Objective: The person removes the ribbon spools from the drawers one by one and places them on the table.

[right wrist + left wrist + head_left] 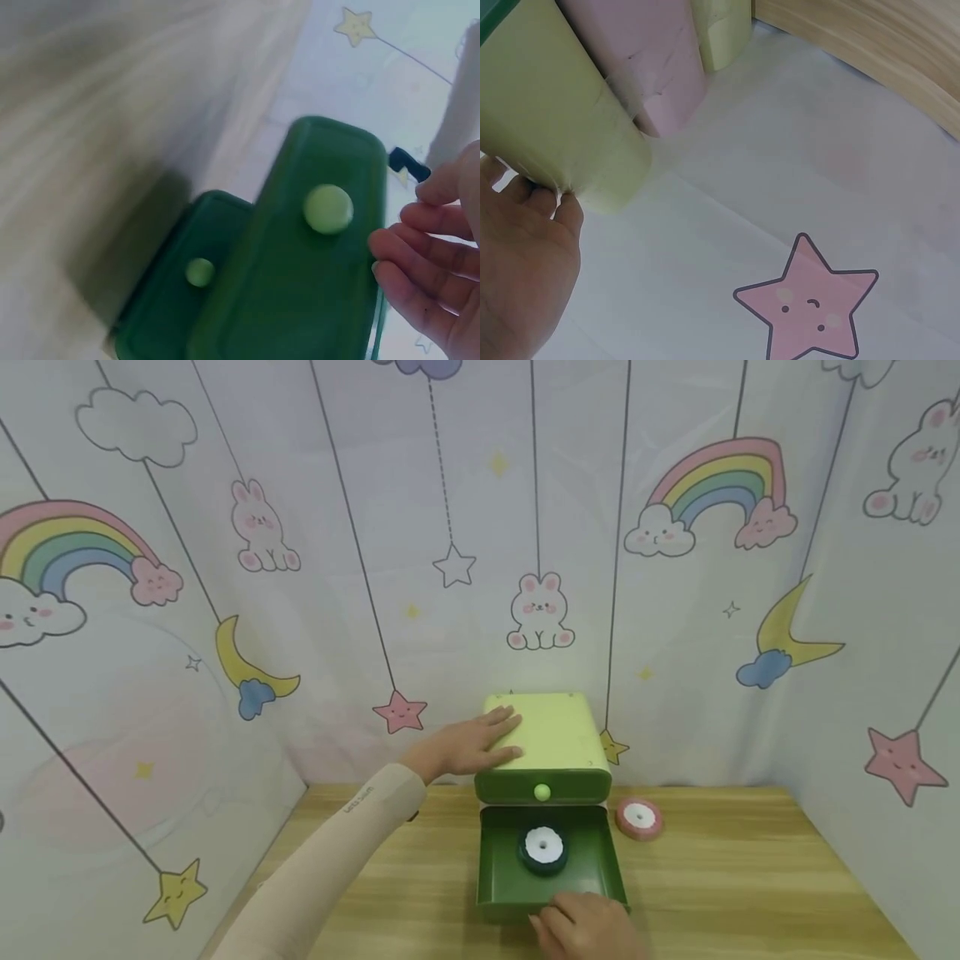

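Observation:
A small cabinet (547,731) with a pale yellow-green top has dark green drawers with round light green knobs. My left hand (480,743) rests on its top near the left edge, fingers spread. Below the top drawer, another drawer (501,868) is pulled out, holding a dark ribbon spool (543,850) with a white core. My right hand (588,927) is at that drawer's front. In the right wrist view, its loosely bent fingertips lie right at the upper rim of the drawer front (300,270), off the knob (328,209).
A pink ribbon spool (640,819) lies on the wooden table (712,868) right of the cabinet. Another drawer front (169,300) shows under the pulled-out one. Behind and beside the table hangs a pale cloth (450,643) printed with stars, rabbits and rainbows.

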Motion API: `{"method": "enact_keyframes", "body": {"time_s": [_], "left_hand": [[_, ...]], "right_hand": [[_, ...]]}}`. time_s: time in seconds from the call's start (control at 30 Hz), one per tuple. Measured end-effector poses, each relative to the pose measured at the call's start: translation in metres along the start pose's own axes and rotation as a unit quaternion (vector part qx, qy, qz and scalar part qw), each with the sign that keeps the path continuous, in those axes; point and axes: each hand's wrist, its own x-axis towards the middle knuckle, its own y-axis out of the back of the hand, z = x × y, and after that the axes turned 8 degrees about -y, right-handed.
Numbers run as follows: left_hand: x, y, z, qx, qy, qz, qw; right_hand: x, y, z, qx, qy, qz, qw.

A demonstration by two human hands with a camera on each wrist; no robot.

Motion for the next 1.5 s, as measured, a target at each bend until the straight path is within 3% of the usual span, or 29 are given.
{"method": "enact_keyframes", "body": {"time_s": [0.17, 0.43, 0.77, 1.07, 1.23, 1.5], "left_hand": [[0.0, -0.002, 0.001, -0.001, 0.002, -0.004, 1.0], [0.0, 0.003, 0.002, 0.015, -0.003, -0.013, 0.9998], [0.001, 0.007, 0.003, 0.05, -0.014, -0.024, 0.9984], [0.004, 0.005, -0.001, 0.057, -0.012, -0.024, 0.998], [0.003, 0.006, -0.001, 0.061, -0.016, -0.024, 0.9978], [0.004, 0.005, -0.001, 0.054, -0.013, -0.025, 0.9981]], "right_hand": [[0.012, 0.011, 0.006, 0.009, -0.014, -0.022, 1.0], [0.034, 0.022, 0.018, 0.033, 0.023, -0.025, 0.999], [0.056, 0.037, 0.032, 0.013, 0.068, -0.144, 0.987], [0.073, 0.04, 0.043, -0.005, 0.052, -0.28, 0.958], [0.078, 0.036, 0.051, -0.004, 0.036, -0.336, 0.941], [0.087, 0.031, 0.061, -0.043, 0.057, -0.395, 0.916]]}}
